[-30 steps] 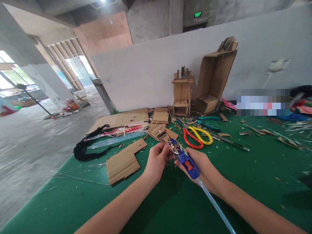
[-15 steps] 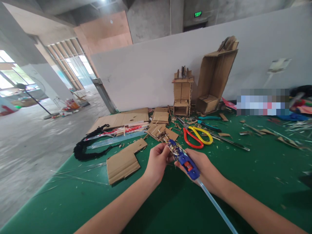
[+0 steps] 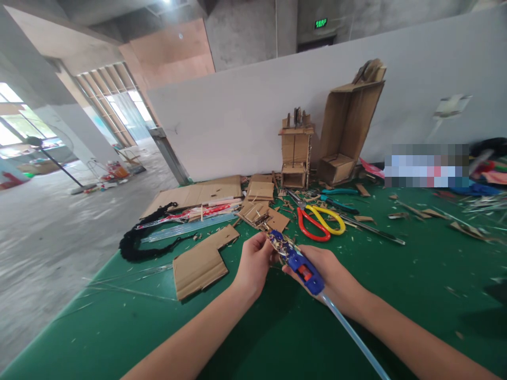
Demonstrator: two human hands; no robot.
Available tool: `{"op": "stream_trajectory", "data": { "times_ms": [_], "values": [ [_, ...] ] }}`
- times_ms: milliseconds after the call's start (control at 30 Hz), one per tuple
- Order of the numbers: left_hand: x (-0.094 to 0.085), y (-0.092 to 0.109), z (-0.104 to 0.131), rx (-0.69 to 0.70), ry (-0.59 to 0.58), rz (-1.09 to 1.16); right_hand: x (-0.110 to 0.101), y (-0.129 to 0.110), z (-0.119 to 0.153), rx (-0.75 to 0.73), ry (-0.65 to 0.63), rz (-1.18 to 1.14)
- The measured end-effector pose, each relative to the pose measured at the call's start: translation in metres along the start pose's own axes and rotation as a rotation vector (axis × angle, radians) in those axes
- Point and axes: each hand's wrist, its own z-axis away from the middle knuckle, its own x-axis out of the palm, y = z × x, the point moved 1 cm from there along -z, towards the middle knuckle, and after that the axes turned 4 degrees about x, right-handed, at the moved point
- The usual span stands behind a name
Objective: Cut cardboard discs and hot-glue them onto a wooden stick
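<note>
My right hand (image 3: 322, 264) is wrapped round a blue hot glue gun (image 3: 303, 266), its front covered in wood and cardboard scraps. A long translucent glue stick (image 3: 352, 332) runs out of its back toward me. My left hand (image 3: 253, 264) is closed, thumb against fingers, close beside the gun's front end; what it grips, if anything, is hidden. Just beyond the nozzle lie small cardboard pieces (image 3: 279, 221). To the right of them rest scissors with one red and one yellow handle (image 3: 325, 220). An L-shaped cardboard piece (image 3: 200, 269) lies left of my left hand.
On the green table (image 3: 130, 327), a small cardboard tower (image 3: 295, 153) and a tall cardboard box (image 3: 346, 126) stand against the white partition (image 3: 237, 121). Black yarn (image 3: 129, 245), clear glue sticks (image 3: 190, 228), teal-handled pliers (image 3: 338, 203) and scraps are spread about.
Both hands and the glue gun have hardly moved; the gun's front has shifted slightly down and left. Nothing has been picked up or let go.
</note>
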Motion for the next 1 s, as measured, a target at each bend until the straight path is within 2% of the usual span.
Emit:
{"op": "stream_trajectory", "data": {
  "times_ms": [200,600,1000],
  "values": [
    [0.002,0.005,0.002,-0.013,-0.006,0.060,0.001,0.007,-0.004,0.011,0.075,0.081],
    [0.003,0.008,0.002,-0.029,-0.036,0.137,-0.010,-0.018,-0.009,0.051,0.103,0.108],
    [0.002,0.005,0.003,-0.031,-0.070,0.089,-0.005,-0.002,-0.005,0.029,0.088,0.082]
  ]
}}
